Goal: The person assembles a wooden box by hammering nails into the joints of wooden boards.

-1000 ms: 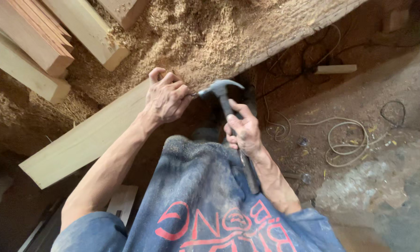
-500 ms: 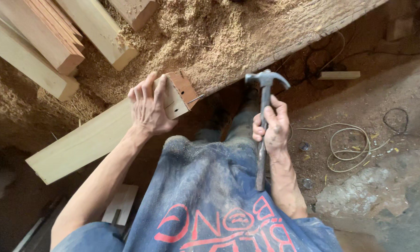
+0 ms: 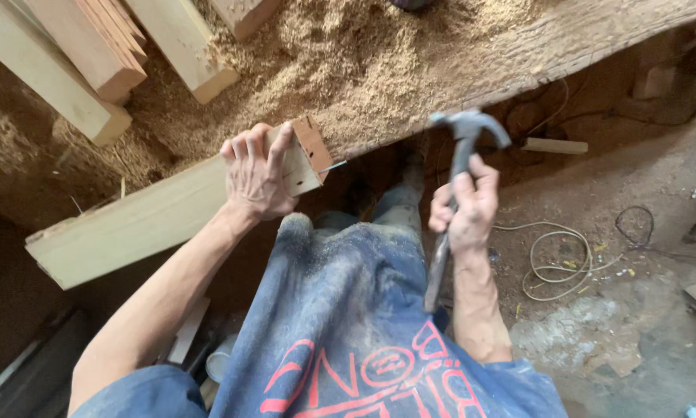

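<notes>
Right hand (image 3: 464, 213) closed round dark handle of steel claw hammer (image 3: 458, 166), head raised above fist, clear of wood; left hand (image 3: 256, 174) spread flat, fingers curled over end of pale squared timber beam (image 3: 143, 220), pressing it down; thin nail (image 3: 334, 166) sticks out from beam's reddish cut end, just right of left hand; beam lies across sawdust-strewn plank (image 3: 410, 70); more pale timber lengths (image 3: 77, 54) stacked upper left; coiled pale cable (image 3: 553, 259) on dirt floor at right.
</notes>
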